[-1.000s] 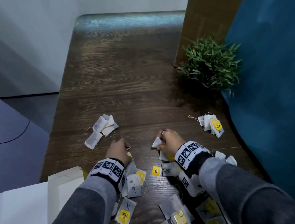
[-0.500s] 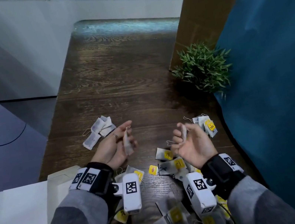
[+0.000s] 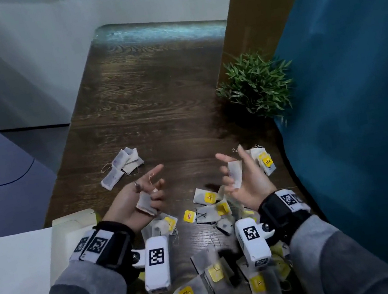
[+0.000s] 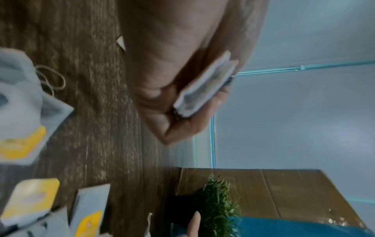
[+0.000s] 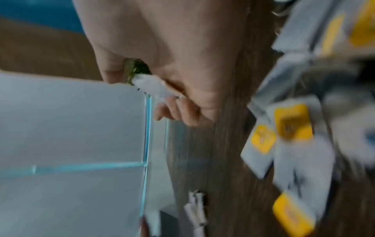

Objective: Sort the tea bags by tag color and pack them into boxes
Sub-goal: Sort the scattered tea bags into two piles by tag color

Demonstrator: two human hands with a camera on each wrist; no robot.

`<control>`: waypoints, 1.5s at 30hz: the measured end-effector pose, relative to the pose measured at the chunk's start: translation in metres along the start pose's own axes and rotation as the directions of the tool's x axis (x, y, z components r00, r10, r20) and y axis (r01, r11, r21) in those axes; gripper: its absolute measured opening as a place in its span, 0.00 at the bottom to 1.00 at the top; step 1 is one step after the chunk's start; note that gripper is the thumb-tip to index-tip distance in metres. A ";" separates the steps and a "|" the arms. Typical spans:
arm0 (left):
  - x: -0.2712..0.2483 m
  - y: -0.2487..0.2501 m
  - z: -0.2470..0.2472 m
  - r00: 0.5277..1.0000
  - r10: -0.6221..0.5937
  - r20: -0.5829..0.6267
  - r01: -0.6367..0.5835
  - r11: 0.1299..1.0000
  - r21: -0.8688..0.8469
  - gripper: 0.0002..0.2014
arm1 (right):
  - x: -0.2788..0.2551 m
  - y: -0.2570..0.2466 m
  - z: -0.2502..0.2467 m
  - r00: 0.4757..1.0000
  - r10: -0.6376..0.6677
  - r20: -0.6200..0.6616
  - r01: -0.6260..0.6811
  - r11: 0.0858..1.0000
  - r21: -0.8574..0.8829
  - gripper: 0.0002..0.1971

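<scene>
From the head camera, the left hand (image 3: 137, 202) is turned palm up, and its grip is a pinch of curled fingers and thumb on one tea bag (image 3: 145, 203). The right hand (image 3: 243, 181) is palm up too, and its grip holds another tea bag (image 3: 235, 174) between thumb and fingers. I think both bags are turned up like this so the person can look for the tag color. Both bags look pale grey and flat, and no tag color shows on them here. Just past the left grip lies a small pile of plain grey bags (image 3: 121, 166) on the table (image 3: 158, 96). Just beyond the right grip is a pile with a yellow tag (image 3: 266, 161). Below both grips, close to the wrists, lies the mixed heap (image 3: 215, 266), mostly yellow tags. A white box (image 3: 74, 233) sits beside the left wrist. From the left wrist camera, the tea bag (image 4: 205, 86) lies along the curled fingers (image 4: 182, 125), thin and folded. Off to the side of the grip are blurry bags with yellow tags (image 4: 22, 142). From the right wrist camera, only a white corner of the tea bag (image 5: 152, 87) pokes out of the grip, and yellow tags (image 5: 292, 121) lie blurry beside it.
</scene>
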State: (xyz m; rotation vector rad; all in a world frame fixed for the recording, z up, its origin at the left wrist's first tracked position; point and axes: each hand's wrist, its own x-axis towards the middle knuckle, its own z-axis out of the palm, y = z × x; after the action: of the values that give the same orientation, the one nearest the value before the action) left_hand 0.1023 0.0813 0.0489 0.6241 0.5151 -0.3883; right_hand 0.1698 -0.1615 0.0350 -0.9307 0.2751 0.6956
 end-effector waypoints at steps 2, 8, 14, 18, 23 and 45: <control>-0.002 -0.002 -0.003 0.987 0.064 -0.144 -0.046 0.991 0.127 0.27 | 0.013 0.001 -0.006 0.990 -0.082 -0.111 0.027 0.903 -0.428 0.11; -0.011 -0.013 -0.015 0.880 0.209 -0.428 0.032 0.871 0.490 0.15 | 0.058 0.023 0.002 0.996 -0.063 -0.067 -0.077 -0.169 -0.983 0.14; -0.015 -0.024 -0.026 0.858 0.160 -0.488 0.006 0.947 0.322 0.13 | 0.066 0.037 0.011 1.000 0.017 -0.026 -0.017 -0.399 -0.917 0.07; -0.017 -0.032 -0.023 0.857 0.154 -0.491 -0.023 0.965 0.263 0.13 | 0.051 0.026 0.008 0.981 -0.145 0.128 0.118 -0.081 -0.990 0.04; -0.016 -0.046 0.002 0.941 -0.005 -0.337 0.061 0.986 0.154 0.10 | -0.011 0.024 0.020 0.528 -0.542 0.654 0.639 -0.253 -0.726 0.07; -0.026 -0.086 0.001 0.994 -0.010 -0.109 0.014 0.999 0.035 0.24 | -0.058 0.054 0.041 0.939 -0.099 0.329 0.342 0.183 -0.922 0.15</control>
State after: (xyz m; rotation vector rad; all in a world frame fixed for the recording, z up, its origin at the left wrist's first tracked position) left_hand 0.0395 0.0209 0.0252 0.6796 0.6177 -0.3768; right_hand 0.0878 -0.1316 0.0531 -2.0967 -0.6249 0.6365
